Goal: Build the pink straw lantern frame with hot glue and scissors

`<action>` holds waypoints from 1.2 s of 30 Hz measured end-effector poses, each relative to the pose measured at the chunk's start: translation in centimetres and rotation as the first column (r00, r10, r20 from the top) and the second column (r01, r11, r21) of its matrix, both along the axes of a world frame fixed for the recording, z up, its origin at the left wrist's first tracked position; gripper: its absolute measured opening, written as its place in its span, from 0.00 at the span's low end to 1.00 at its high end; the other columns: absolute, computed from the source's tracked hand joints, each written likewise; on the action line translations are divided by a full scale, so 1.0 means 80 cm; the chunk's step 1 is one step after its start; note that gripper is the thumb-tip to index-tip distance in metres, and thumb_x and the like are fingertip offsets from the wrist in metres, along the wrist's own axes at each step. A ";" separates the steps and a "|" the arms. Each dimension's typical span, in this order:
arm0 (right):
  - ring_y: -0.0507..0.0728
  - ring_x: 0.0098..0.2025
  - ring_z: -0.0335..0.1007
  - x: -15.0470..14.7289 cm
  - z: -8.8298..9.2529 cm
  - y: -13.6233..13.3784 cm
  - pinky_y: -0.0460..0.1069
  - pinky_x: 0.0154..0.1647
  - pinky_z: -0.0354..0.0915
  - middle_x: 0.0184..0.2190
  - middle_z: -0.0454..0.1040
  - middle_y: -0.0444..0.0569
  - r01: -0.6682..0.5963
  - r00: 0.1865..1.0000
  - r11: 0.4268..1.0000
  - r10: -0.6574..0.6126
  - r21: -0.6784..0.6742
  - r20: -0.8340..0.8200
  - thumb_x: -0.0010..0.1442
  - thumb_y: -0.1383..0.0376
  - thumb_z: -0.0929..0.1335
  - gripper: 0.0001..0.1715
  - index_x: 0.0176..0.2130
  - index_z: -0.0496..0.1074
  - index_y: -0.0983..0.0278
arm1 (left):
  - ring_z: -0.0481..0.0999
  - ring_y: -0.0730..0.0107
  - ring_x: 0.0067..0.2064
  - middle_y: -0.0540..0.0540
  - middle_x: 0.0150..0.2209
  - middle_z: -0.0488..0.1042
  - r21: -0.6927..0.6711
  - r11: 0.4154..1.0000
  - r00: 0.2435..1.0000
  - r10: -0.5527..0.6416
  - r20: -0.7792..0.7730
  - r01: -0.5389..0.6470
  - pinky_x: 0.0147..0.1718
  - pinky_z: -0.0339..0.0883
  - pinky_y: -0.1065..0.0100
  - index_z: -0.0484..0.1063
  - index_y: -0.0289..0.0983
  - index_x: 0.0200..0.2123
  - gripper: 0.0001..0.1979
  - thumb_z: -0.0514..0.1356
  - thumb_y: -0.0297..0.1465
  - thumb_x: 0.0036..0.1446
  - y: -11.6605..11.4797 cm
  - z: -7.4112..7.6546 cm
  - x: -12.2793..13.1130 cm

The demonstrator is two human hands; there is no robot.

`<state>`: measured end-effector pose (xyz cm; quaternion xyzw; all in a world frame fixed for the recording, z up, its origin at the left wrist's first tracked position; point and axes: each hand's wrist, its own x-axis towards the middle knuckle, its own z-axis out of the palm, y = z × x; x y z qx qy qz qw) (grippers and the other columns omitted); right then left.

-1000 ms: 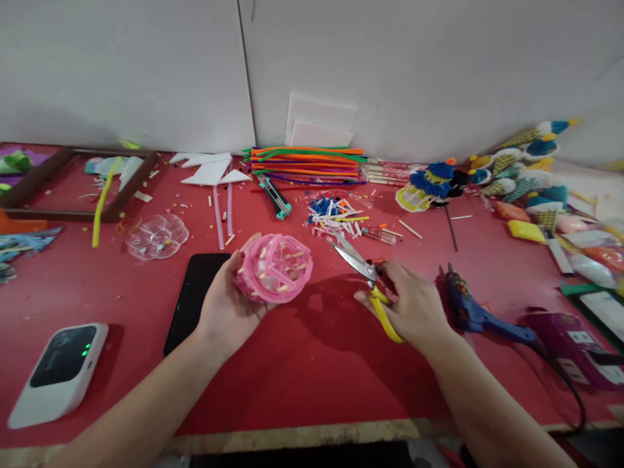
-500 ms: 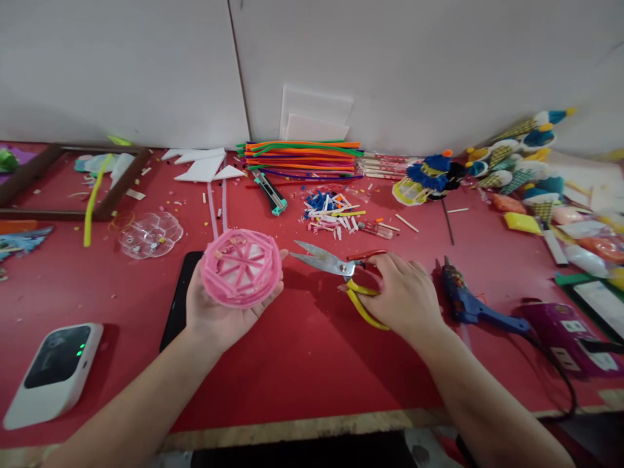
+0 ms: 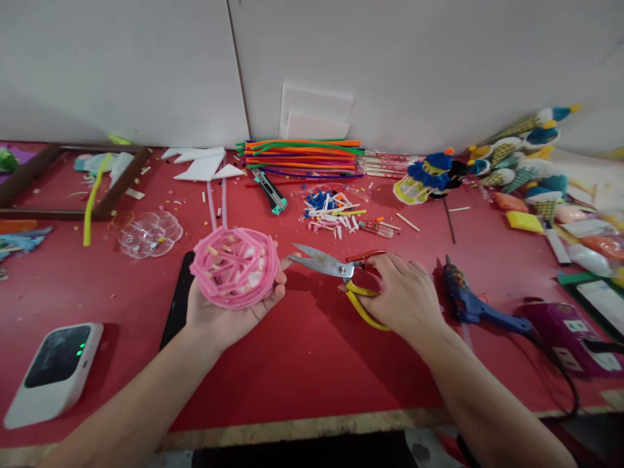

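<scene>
My left hand holds up a round pink pipe-cleaner basket, with spokes across it and short wooden stick ends showing inside its rim. The fingers reach under and around its right side. In my right hand is a pair of scissors with one red and one yellow handle; the blades are parted slightly and point left. Their tips come close to the fingertips of my left hand. Under the basket lies a black phone, partly hidden by my left hand.
A blue glue gun with its cord lies right of my right hand, beside a purple box. At the back are pipe cleaners, a utility knife and cut scraps. A white device sits front left.
The pink basket has tipped and turned in my left hand, so more of its inside and the stick ends show. My right hand and the scissors have hardly moved.
</scene>
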<state>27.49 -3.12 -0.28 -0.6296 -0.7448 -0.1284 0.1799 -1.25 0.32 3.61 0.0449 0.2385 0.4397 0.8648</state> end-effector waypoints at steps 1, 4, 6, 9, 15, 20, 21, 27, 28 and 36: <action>0.64 0.37 0.76 0.000 0.000 0.000 0.55 0.41 0.62 0.35 0.80 0.54 0.009 1.000 1.000 -0.009 -0.014 0.002 0.56 0.47 0.70 0.23 0.39 0.72 0.63 | 0.85 0.50 0.38 0.27 0.46 0.80 -0.011 1.000 1.000 0.006 0.005 -0.006 0.40 0.82 0.57 0.62 0.31 0.66 0.34 0.53 0.46 0.63 0.000 0.000 0.001; 0.64 0.37 0.76 0.001 0.002 0.001 0.55 0.41 0.62 0.35 0.80 0.55 0.032 0.999 0.999 -0.032 -0.040 -0.008 0.56 0.46 0.69 0.23 0.38 0.72 0.63 | 0.84 0.52 0.37 0.26 0.49 0.79 -0.054 0.998 0.999 0.035 0.028 -0.033 0.39 0.83 0.56 0.60 0.30 0.67 0.35 0.51 0.47 0.65 -0.001 0.002 0.003; 0.63 0.36 0.76 0.002 0.004 0.001 0.55 0.40 0.61 0.34 0.80 0.55 0.040 0.999 0.998 -0.041 -0.057 -0.018 0.57 0.44 0.68 0.25 0.38 0.72 0.63 | 0.84 0.52 0.36 0.23 0.53 0.77 -0.067 0.996 0.998 0.057 0.034 -0.055 0.38 0.83 0.56 0.60 0.30 0.67 0.36 0.51 0.48 0.65 -0.001 0.005 0.005; 0.63 0.35 0.76 0.004 0.007 0.002 0.54 0.39 0.60 0.33 0.80 0.54 0.084 0.996 0.991 -0.086 -0.106 -0.012 0.58 0.42 0.68 0.27 0.37 0.72 0.63 | 0.84 0.54 0.36 0.21 0.58 0.73 -0.055 0.991 0.992 0.123 0.023 -0.121 0.37 0.83 0.58 0.61 0.31 0.67 0.34 0.49 0.48 0.67 -0.002 0.011 0.008; 0.60 0.29 0.73 0.000 0.010 0.001 0.50 0.30 0.53 0.31 0.80 0.51 0.223 0.966 0.957 -0.243 -0.186 -0.089 0.60 0.38 0.65 0.29 0.34 0.73 0.60 | 0.83 0.55 0.35 0.21 0.58 0.73 -0.083 0.983 0.986 0.161 -0.037 -0.163 0.35 0.83 0.56 0.61 0.32 0.67 0.34 0.47 0.49 0.68 -0.002 0.016 0.009; 0.58 0.25 0.72 -0.007 0.008 -0.005 0.49 0.26 0.50 0.27 0.79 0.51 0.180 0.969 0.973 -0.201 -0.143 -0.147 0.61 0.35 0.60 0.35 0.31 0.74 0.59 | 0.82 0.55 0.34 0.25 0.56 0.75 -0.083 0.993 0.996 0.084 -0.010 -0.085 0.35 0.83 0.56 0.63 0.34 0.66 0.36 0.45 0.51 0.66 -0.004 0.015 0.012; 0.59 0.26 0.72 -0.008 0.007 -0.005 0.49 0.26 0.51 0.28 0.80 0.51 0.166 0.973 0.977 -0.184 -0.135 -0.135 0.61 0.35 0.61 0.34 0.31 0.75 0.59 | 0.82 0.56 0.34 0.25 0.56 0.75 -0.080 0.994 0.998 0.068 0.001 -0.068 0.35 0.83 0.56 0.63 0.34 0.67 0.36 0.45 0.51 0.66 -0.004 0.015 0.013; 0.60 0.28 0.74 -0.006 0.003 -0.005 0.50 0.27 0.54 0.28 0.80 0.51 0.132 0.986 0.979 -0.146 -0.154 -0.082 0.60 0.40 0.65 0.28 0.34 0.77 0.59 | 0.81 0.59 0.35 0.28 0.59 0.74 -0.038 0.999 0.998 0.040 0.044 -0.038 0.37 0.83 0.59 0.63 0.36 0.66 0.32 0.47 0.48 0.66 -0.004 0.017 0.011; 0.60 0.28 0.74 -0.005 0.003 -0.005 0.50 0.27 0.54 0.28 0.80 0.51 0.132 0.986 0.980 -0.145 -0.151 -0.078 0.59 0.40 0.65 0.27 0.34 0.77 0.59 | 0.81 0.59 0.35 0.28 0.59 0.74 -0.033 0.999 0.998 0.043 0.040 -0.042 0.37 0.83 0.59 0.62 0.36 0.66 0.31 0.48 0.47 0.66 -0.004 0.017 0.011; 0.58 0.27 0.73 -0.005 0.001 -0.005 0.49 0.27 0.53 0.28 0.80 0.49 0.097 0.993 0.985 -0.105 -0.143 -0.047 0.58 0.40 0.67 0.26 0.33 0.77 0.59 | 0.81 0.60 0.36 0.24 0.65 0.66 0.008 0.999 0.999 0.044 0.006 -0.044 0.38 0.82 0.60 0.55 0.33 0.68 0.32 0.47 0.43 0.67 -0.004 0.019 0.012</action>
